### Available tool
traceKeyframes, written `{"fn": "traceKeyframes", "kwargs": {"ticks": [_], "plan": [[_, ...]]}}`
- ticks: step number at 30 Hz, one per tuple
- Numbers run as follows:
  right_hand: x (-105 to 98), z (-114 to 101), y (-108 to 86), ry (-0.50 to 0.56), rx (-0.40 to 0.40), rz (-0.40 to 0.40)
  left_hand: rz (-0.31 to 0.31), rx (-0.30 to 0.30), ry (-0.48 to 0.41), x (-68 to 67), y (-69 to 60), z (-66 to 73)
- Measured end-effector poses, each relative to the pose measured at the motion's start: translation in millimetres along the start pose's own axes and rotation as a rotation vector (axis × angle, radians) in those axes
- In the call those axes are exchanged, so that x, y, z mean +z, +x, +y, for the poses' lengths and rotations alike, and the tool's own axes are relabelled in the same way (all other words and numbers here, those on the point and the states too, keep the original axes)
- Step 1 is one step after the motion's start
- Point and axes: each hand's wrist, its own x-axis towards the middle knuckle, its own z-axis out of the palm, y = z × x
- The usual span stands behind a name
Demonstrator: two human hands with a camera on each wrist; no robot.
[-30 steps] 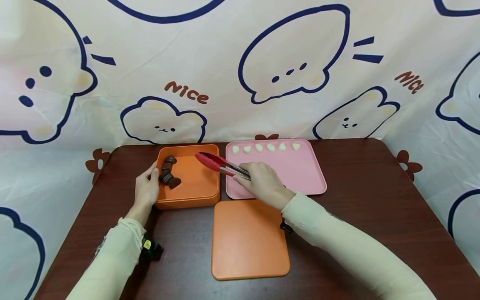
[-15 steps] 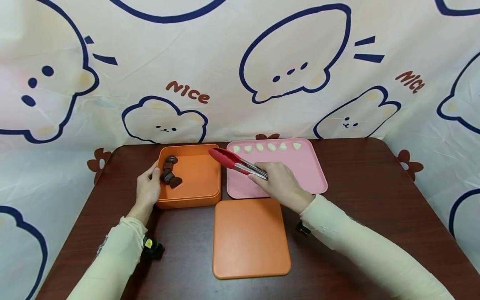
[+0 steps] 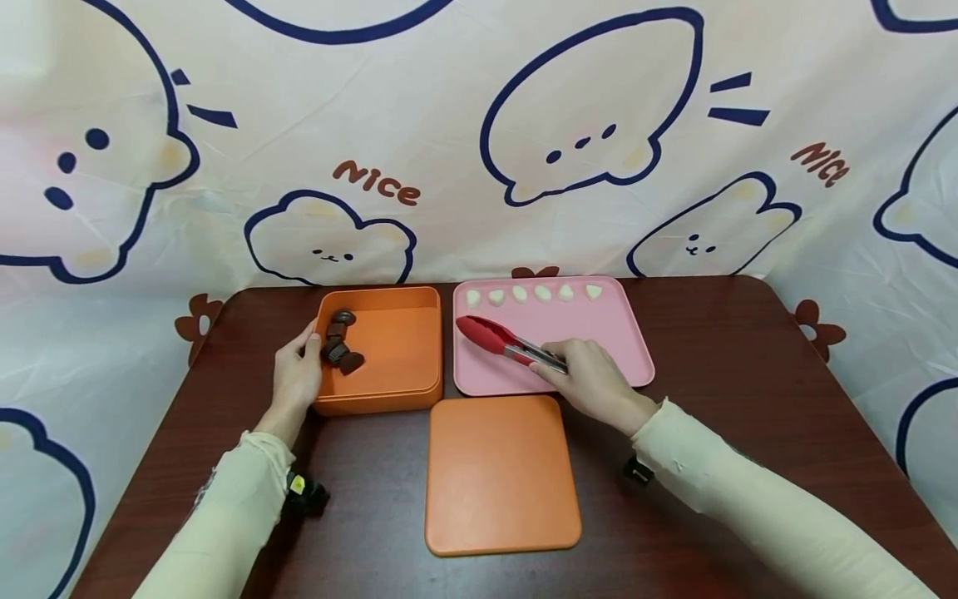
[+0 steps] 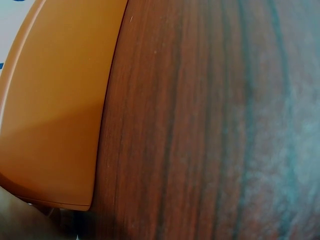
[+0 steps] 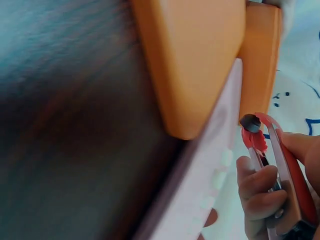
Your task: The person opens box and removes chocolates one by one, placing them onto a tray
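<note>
Behind the bench (image 3: 733,466), a white cloth (image 3: 449,108) with blue-outlined animal drawings is hanging. On the dark wooden bench, a pink tray (image 3: 595,320) is lying at the back, near the middle. Just to its left, a deep orange box (image 3: 400,358) is standing uncovered. In front of the tray, a flat orange panel (image 3: 501,474) is lying on the wood. The person's left hand (image 3: 296,378) is holding the left wall of the box. The right hand (image 3: 599,383) is clenching its grip around the tongs (image 3: 509,344), which are pointing to the left above the pink tray. Inside the box, some dark brown pieces (image 3: 337,331) are resting in a group along the left wall. Between the red tips of the tongs, one dark lump (image 5: 251,123) is being held, as the right wrist view is showing. Along the far edge of the tray, six small white pieces (image 3: 542,293) are lying in a row.
</note>
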Motion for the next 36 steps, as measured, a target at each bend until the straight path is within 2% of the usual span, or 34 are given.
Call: {"fn": "traceKeyframes", "kwargs": {"ticks": [9, 17, 25, 36], "plan": [[11, 14, 0.0, 0.013, 0.035, -0.079, -0.002, 0.007, -0.008, -1.4, -1.9, 0.7], [13, 19, 3.3, 0.027, 0.028, -0.085, 0.006, 0.009, -0.008, -0.6, -1.6, -0.4], [12, 24, 4.4, 0.016, 0.075, -0.11, -0.009, 0.002, -0.004, -0.1, -1.1, -1.1], [2, 29, 3.4, 0.01, 0.084, -0.086, -0.017, 0.014, -0.007, -0.3, -1.8, 0.3]]}}
